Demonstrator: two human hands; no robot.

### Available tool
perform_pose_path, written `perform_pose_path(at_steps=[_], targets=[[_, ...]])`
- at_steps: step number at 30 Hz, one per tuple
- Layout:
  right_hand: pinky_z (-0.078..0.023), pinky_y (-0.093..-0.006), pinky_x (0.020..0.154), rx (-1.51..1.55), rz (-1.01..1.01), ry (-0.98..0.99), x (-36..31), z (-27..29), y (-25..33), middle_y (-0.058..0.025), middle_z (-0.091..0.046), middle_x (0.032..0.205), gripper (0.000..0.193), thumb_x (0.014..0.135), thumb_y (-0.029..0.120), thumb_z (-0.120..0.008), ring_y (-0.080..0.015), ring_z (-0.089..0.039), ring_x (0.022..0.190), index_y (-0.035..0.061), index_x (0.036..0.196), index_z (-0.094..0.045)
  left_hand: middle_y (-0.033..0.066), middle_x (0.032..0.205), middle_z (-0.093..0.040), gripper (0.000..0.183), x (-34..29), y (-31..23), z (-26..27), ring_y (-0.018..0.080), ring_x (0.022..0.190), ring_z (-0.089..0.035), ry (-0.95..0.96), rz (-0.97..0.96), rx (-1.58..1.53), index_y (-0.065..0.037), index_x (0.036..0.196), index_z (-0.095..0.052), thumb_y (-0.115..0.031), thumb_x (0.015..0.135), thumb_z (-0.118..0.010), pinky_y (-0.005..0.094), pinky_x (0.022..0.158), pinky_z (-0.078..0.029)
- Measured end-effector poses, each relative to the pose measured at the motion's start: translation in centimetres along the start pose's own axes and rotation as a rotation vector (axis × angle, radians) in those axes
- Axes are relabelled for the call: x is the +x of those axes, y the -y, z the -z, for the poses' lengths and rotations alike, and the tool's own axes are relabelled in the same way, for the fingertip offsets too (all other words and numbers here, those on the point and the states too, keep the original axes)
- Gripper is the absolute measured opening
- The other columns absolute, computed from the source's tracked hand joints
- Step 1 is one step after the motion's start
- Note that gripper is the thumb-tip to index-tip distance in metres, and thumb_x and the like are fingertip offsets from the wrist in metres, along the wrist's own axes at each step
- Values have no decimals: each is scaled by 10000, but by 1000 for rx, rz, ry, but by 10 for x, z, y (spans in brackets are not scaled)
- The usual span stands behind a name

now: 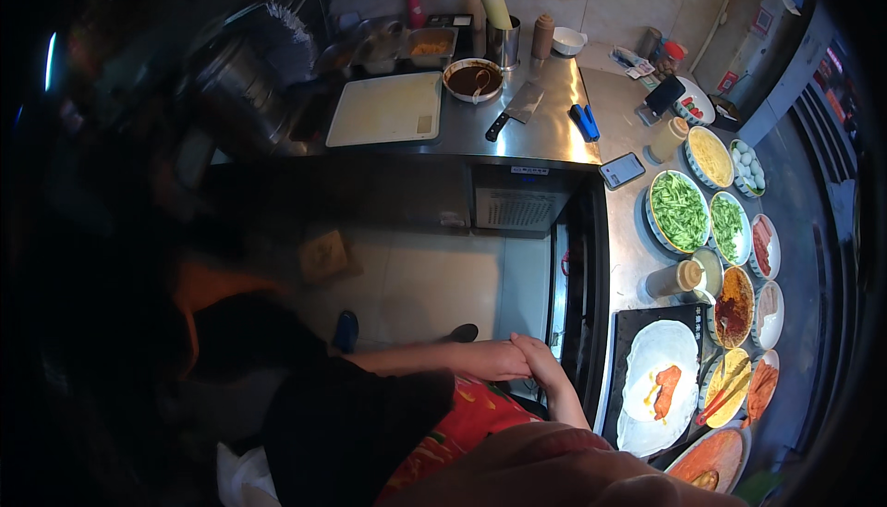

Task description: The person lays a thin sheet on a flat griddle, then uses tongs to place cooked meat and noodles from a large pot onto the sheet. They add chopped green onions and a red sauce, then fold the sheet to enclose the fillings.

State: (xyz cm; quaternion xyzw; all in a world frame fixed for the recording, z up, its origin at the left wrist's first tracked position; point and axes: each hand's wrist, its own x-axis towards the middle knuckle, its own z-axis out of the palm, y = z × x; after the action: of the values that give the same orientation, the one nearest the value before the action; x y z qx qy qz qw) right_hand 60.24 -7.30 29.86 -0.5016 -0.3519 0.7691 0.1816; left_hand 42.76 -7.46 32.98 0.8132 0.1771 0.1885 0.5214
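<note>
In front of my red patterned apron [480, 415], my left hand [497, 360] and my right hand [538, 355] are clasped together, fingers closed. No object shows between them, though some fingers are hidden. Beside them on the right-hand counter, a large pale, thin round wrapper [642, 433] lies on a black board [632, 324]. An orange-red piece of food [664, 390] sits on the wrapper, with yellow bits around it. Neither hand touches the wrapper or the counter.
Bowls line the right counter: green strips [680, 211], yellow shreds [710, 156], eggs [747, 167], red sauce [735, 308]. A sauce bottle [674, 280] and a phone [623, 171] stand nearby. The back counter holds a cutting board [386, 109], a cleaver [517, 109] and a dark sauce bowl [473, 80].
</note>
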Motion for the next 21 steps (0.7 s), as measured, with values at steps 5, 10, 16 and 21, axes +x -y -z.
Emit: perform_pose_path(at_steps=[5,10,16,21], targets=[[-502,-268,806,-125,90,-115,24,-11,0,-85,-701,960,445,1010,406,-570,-141,-634,857,-24,1037,-681,179,1019,-671,168,-9,51,17,350,966,-638,31,-185,130,-7,1015,-677,-108,935,-568,413,875,-507],[-494,-246,840,189,112,-79,43,-9,-17,-57,-699,1042,373,1043,325,-535,-107,-634,931,-22,1087,-665,157,1015,-655,136,-12,89,25,346,1024,-595,62,-124,139,-34,980,-671,-125,910,-597,422,924,-474],[-471,-232,759,193,43,-187,71,15,-100,-9,-676,955,335,1037,314,-542,-79,-592,847,1,1055,-660,140,1021,-646,168,-10,119,28,333,1044,-587,169,-51,177,-57,1040,-648,-152,906,-611,424,933,-450],[-515,-337,702,-194,28,-776,77,89,-229,-108,-689,780,305,958,326,-647,-191,-660,750,25,925,-687,111,1013,-654,199,-13,159,32,317,1039,-607,474,174,498,-86,1086,-638,-185,919,-598,440,915,-440]])
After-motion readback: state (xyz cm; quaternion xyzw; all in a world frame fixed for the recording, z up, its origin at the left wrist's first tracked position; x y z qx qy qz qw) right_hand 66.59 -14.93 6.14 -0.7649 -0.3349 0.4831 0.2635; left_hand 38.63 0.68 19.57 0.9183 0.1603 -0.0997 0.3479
